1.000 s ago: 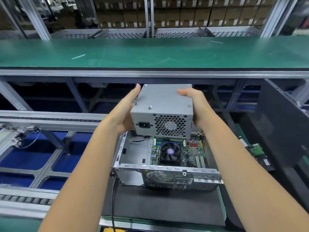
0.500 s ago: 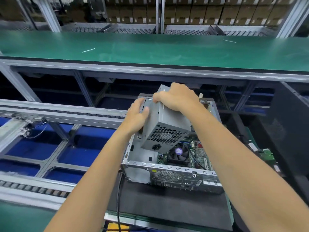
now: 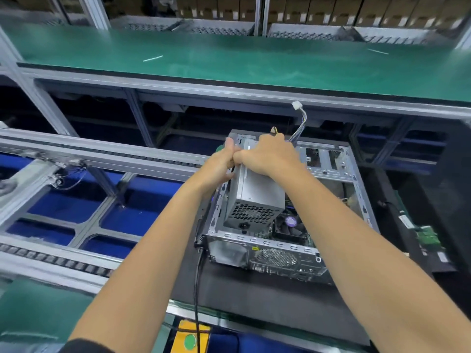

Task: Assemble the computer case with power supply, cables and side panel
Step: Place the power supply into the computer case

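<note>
Hands meet at frame centre: the left hand [image 3: 221, 166] grips the upper left edge of the power supply [image 3: 254, 197], and the right hand [image 3: 270, 155] curls over its top, apparently tilting it fan-grille-down to slide into the near left corner of the computer case [image 3: 356, 200]. Loose cables [image 3: 299, 123] trail upward, probably kept clear of the board. No brand or label is legible.
</note>
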